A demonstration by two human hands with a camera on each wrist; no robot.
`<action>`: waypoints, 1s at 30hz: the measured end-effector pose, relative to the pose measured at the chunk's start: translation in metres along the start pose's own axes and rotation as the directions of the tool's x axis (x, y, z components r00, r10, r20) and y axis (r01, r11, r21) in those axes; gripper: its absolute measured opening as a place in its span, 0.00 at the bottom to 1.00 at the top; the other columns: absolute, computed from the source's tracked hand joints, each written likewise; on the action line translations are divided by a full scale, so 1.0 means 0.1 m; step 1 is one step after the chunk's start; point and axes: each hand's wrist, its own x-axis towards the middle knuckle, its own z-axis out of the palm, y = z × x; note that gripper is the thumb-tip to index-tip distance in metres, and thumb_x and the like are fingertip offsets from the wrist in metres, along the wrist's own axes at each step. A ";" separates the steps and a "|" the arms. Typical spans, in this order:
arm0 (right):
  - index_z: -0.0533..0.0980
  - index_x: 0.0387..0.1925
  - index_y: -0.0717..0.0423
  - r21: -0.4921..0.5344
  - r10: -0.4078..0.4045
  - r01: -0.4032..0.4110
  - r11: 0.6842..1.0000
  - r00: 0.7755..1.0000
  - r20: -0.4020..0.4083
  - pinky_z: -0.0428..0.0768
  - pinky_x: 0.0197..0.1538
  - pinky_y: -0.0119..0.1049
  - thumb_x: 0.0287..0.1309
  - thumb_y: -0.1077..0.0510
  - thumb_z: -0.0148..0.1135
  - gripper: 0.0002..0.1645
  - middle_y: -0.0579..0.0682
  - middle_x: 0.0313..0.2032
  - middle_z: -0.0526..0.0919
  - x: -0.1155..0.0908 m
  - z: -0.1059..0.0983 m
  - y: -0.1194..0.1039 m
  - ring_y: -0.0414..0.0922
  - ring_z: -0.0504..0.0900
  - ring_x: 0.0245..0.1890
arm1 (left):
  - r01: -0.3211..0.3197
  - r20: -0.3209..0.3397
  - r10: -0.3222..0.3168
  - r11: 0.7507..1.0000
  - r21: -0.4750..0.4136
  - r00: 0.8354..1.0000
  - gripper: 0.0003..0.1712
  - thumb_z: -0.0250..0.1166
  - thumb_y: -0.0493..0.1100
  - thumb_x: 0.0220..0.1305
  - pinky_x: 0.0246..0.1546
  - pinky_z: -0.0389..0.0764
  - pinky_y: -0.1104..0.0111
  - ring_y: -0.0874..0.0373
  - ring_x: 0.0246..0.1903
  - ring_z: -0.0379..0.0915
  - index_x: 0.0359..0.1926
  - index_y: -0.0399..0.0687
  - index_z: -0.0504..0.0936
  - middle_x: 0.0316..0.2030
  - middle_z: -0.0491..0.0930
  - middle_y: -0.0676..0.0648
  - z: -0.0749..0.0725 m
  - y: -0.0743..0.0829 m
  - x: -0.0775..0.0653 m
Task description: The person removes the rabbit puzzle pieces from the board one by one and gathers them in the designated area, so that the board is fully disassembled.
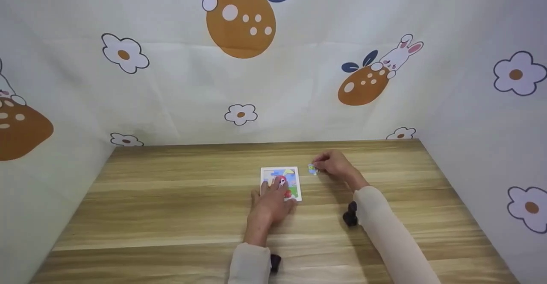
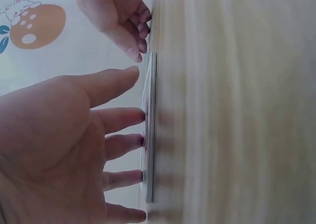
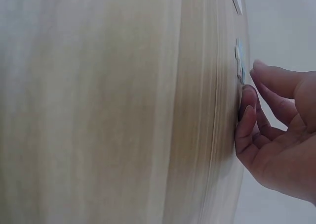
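Note:
A small picture puzzle in a white frame lies flat on the wooden table. My left hand rests on its lower left part, hiding some of the picture; in the left wrist view, the left hand's spread, nearly straight fingers touch the board. To the right of the frame, my right hand holds the near edge of a small blue and green puzzle piece with curled fingers. In the right wrist view this piece lies low against the tabletop, its end partly hidden by the fingertips.
The wooden table reaches back to a pale curtain printed with flowers, rabbits and orange fruit. Similar cloth walls stand at left and right. A black wrist device sits by the right sleeve, another by the left.

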 end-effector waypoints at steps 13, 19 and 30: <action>0.84 0.46 0.60 -0.095 -0.105 0.107 0.990 0.994 0.022 0.79 0.45 0.32 0.67 0.57 0.62 0.12 0.57 0.47 0.87 0.01 0.12 -0.22 0.44 0.82 0.42 | -0.111 -0.051 0.112 0.994 0.015 0.992 0.33 0.57 0.54 0.73 0.71 0.44 0.29 0.35 0.78 0.44 0.74 0.49 0.65 0.78 0.55 0.43 0.08 0.12 0.04; 0.84 0.46 0.57 -0.085 -0.137 0.145 0.986 0.986 0.092 0.80 0.47 0.34 0.68 0.57 0.62 0.11 0.54 0.47 0.87 0.00 0.22 -0.36 0.46 0.82 0.45 | -0.145 -0.010 0.145 0.987 -0.069 0.989 0.33 0.56 0.52 0.73 0.71 0.40 0.29 0.31 0.78 0.39 0.76 0.52 0.63 0.79 0.53 0.45 0.07 0.07 0.06; 0.86 0.42 0.54 -0.145 -0.178 0.193 0.971 0.978 0.111 0.79 0.49 0.37 0.67 0.58 0.63 0.08 0.51 0.43 0.87 0.02 0.48 -0.56 0.45 0.81 0.43 | -0.120 0.071 0.119 0.993 0.005 0.990 0.36 0.57 0.57 0.72 0.76 0.38 0.36 0.36 0.79 0.34 0.76 0.54 0.62 0.79 0.53 0.47 0.06 0.08 0.02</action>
